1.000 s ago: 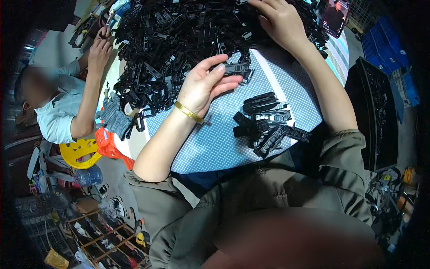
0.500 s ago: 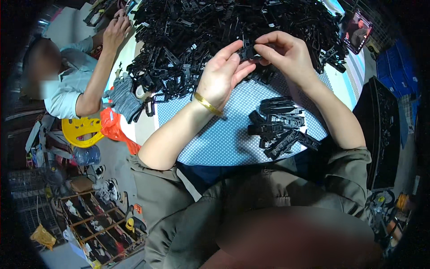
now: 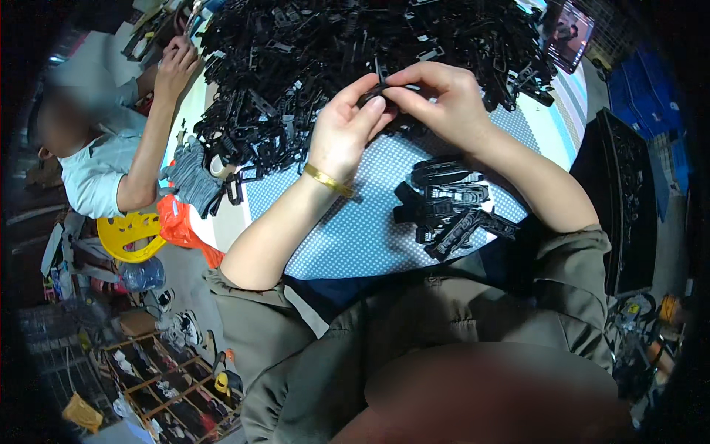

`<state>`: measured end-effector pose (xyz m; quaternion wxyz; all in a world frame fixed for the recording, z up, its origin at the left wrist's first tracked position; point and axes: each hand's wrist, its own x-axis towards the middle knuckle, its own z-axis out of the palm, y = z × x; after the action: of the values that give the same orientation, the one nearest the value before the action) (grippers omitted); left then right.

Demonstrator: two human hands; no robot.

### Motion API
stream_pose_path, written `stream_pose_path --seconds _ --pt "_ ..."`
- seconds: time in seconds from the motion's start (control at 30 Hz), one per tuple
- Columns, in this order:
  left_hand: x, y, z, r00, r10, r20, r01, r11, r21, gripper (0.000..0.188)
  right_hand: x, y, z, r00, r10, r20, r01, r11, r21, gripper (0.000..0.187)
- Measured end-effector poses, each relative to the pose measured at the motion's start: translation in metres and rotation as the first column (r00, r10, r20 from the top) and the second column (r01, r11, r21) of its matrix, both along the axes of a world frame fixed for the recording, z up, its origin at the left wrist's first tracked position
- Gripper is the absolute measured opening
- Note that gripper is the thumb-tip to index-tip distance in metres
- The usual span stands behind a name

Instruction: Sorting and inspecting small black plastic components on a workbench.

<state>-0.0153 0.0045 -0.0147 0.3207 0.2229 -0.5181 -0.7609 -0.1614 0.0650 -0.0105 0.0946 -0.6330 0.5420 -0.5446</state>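
Note:
My left hand [image 3: 342,133] is closed around a small black plastic part [image 3: 375,92], held up at the near edge of a big heap. My right hand [image 3: 447,100] pinches the same part between thumb and forefinger from the other side. Fingers cover most of it, so its shape is unclear. Behind the hands spreads the heap of black plastic parts [image 3: 288,52]. A smaller cluster of long, ribbed black parts [image 3: 451,196] lies below my right wrist, on the blue dotted cloth [image 3: 340,237].
Left of the cloth are a grey knitted glove [image 3: 194,181], a tape roll [image 3: 217,166] and a red plastic bag [image 3: 181,226]. A co-worker [image 3: 92,177] reaches to the table's far left. A phone [image 3: 571,35] stands at the far right, near blue crates [image 3: 643,103].
Both hands have come closer together around the part, and its visible piece now points upward. The whole view has shifted slightly. The near cluster looks unchanged.

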Motion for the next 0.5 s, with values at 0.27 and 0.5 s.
stream_pose_path --seconds 0.27,0.5 --pt "0.004 0.000 0.007 0.997 -0.069 -0.026 0.064 0.986 -0.154 0.043 -0.006 0.005 0.008 0.961 -0.124 -0.249 0.089 0.985 -0.150 0.020" --pt "0.008 -0.003 0.022 0.991 -0.126 -0.033 0.118 0.974 -0.192 0.044 -0.030 -0.001 0.012 0.917 0.349 0.194 -0.392 0.881 0.267 0.030"
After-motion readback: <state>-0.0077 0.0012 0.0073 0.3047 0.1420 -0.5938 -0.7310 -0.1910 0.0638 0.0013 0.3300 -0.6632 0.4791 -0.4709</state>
